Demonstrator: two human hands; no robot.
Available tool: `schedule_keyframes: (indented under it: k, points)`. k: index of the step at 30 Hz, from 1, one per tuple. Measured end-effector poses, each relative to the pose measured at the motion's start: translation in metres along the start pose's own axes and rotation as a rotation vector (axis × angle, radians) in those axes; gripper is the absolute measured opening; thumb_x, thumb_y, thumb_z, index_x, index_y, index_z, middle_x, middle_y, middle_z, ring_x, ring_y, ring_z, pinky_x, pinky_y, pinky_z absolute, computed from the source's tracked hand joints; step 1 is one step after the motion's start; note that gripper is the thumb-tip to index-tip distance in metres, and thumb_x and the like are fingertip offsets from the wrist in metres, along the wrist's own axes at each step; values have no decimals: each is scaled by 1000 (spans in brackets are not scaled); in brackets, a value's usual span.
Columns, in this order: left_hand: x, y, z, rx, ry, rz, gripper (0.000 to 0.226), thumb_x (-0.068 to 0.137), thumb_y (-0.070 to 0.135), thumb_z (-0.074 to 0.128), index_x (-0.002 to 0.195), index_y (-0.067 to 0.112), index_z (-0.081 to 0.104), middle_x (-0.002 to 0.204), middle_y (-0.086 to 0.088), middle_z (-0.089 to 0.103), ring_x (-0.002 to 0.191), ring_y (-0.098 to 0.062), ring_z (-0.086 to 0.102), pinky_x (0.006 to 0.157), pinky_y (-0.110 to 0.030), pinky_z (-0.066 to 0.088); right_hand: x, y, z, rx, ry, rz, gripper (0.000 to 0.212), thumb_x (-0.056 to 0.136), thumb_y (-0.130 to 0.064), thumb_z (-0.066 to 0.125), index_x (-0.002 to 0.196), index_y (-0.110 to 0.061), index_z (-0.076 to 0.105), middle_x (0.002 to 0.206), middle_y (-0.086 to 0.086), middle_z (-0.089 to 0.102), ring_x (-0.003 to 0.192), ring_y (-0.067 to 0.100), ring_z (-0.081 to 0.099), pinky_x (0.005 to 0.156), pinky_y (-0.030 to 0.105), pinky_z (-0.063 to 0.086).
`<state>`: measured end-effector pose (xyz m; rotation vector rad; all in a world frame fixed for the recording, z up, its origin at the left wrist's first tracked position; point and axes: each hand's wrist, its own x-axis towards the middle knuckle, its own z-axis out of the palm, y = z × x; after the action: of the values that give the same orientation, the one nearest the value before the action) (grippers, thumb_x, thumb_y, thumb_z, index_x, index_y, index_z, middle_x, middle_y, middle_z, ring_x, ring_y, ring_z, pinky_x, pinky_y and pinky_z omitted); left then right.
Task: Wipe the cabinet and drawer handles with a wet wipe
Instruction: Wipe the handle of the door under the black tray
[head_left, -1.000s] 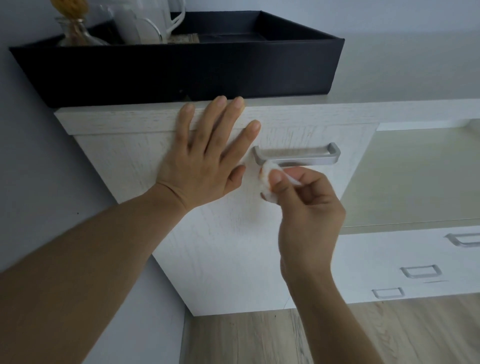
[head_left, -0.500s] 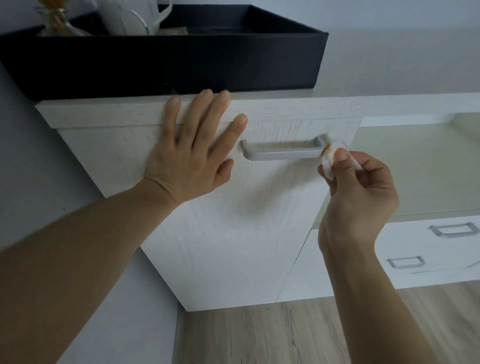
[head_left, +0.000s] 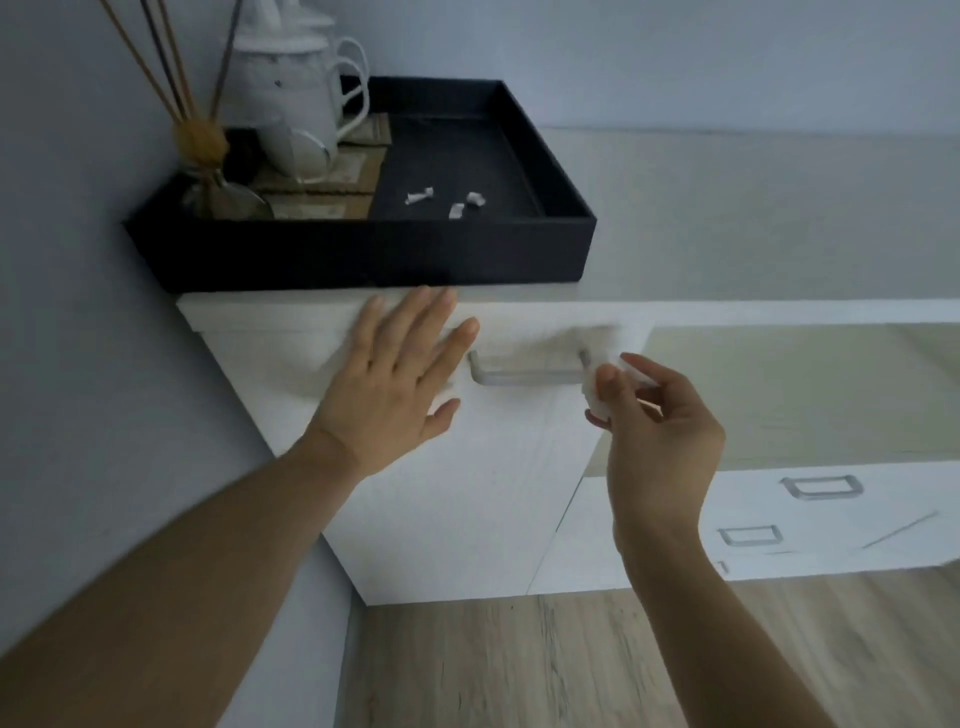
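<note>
On the white cabinet door (head_left: 457, 467), the left hand (head_left: 395, 384) lies flat with fingers spread, while the right hand (head_left: 660, 431) pinches a wet wipe (head_left: 597, 395) against the right end of the handle (head_left: 524, 374) (blurred).

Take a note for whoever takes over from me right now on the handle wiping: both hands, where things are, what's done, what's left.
The left hand is open, fingers straight, on the cabinet door just left of the door handle.
The right hand pinches the wet wipe at that handle's right end.
Done: over the last second the wipe went along this handle from its left end to its right end.
Left: the drawer handles at the lower right. The picture is blurred, so check contact first.
</note>
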<state>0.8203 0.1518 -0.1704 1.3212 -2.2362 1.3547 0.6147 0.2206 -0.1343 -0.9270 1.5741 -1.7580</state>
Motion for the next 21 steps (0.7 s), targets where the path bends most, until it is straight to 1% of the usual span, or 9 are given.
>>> schedule_keyframes:
  k: [2, 4, 6, 7, 10, 12, 14, 18, 21]
  points:
    - [2, -4, -25, -85, -131, 16, 76, 90, 51, 44, 149, 8, 23, 155, -21, 17, 140, -39, 22, 114, -54, 15, -1, -20, -1, -100, -65, -6, 11, 86, -26, 66, 97, -25, 67, 76, -13, 68, 69, 8, 67, 65, 19, 54]
    - [8, -10, -50, -219, -238, 12, 75, 85, 47, 59, 144, 8, 37, 151, -20, 30, 137, -37, 33, 110, -55, 28, -2, -40, -1, -200, -130, -23, 11, 86, -25, 65, 98, -24, 66, 80, -14, 67, 73, 11, 67, 64, 16, 49]
    - [17, -21, -74, -325, -365, 13, 72, 83, 45, 64, 141, 8, 42, 146, -17, 40, 134, -34, 40, 107, -52, 36, -1, -63, -2, -271, -166, -53, 11, 86, -26, 64, 97, -25, 65, 80, -15, 65, 76, 10, 66, 61, 12, 44]
    - [22, -27, -84, -361, -427, 31, 70, 88, 45, 59, 144, 10, 37, 148, -14, 38, 135, -31, 38, 109, -49, 33, 1, -75, -2, -303, -177, -70, 12, 86, -26, 64, 98, -24, 65, 81, -15, 65, 77, 8, 65, 60, 10, 41]
    - [38, -47, -107, -386, -557, 74, 64, 101, 45, 30, 152, 15, 8, 158, -8, 17, 144, -24, 18, 118, -41, 10, 9, -113, 0, -396, -215, -131, 22, 87, -27, 63, 108, -21, 64, 87, -8, 68, 78, 1, 60, 60, 6, 38]
    - [51, -63, -128, -393, -575, 48, 61, 102, 43, 28, 152, 16, 5, 158, -6, 14, 145, -23, 15, 118, -40, 7, 13, -143, 1, -452, -260, -181, 28, 88, -26, 62, 115, -18, 64, 97, -3, 68, 81, 5, 60, 67, 9, 40]
    - [65, -81, -150, -385, -563, 19, 60, 102, 43, 29, 151, 16, 7, 157, -6, 19, 144, -23, 18, 118, -40, 11, 17, -172, 0, -533, -311, -245, 27, 88, -24, 62, 113, -14, 65, 101, 1, 68, 84, 10, 60, 72, 15, 41]
    - [81, -122, -193, -314, -546, 3, 57, 102, 42, 27, 150, 14, 12, 150, -8, 31, 137, -25, 29, 115, -40, 22, 19, -222, 0, -677, -416, -300, 19, 89, -20, 61, 105, -12, 67, 91, -1, 66, 71, 6, 54, 56, 6, 33]
    - [88, -153, -221, -278, -546, -37, 57, 101, 42, 28, 149, 14, 15, 149, -7, 33, 136, -24, 31, 116, -41, 20, 16, -257, 4, -739, -484, -347, 17, 89, -18, 60, 104, -11, 66, 96, 2, 66, 74, 10, 53, 55, 9, 32]
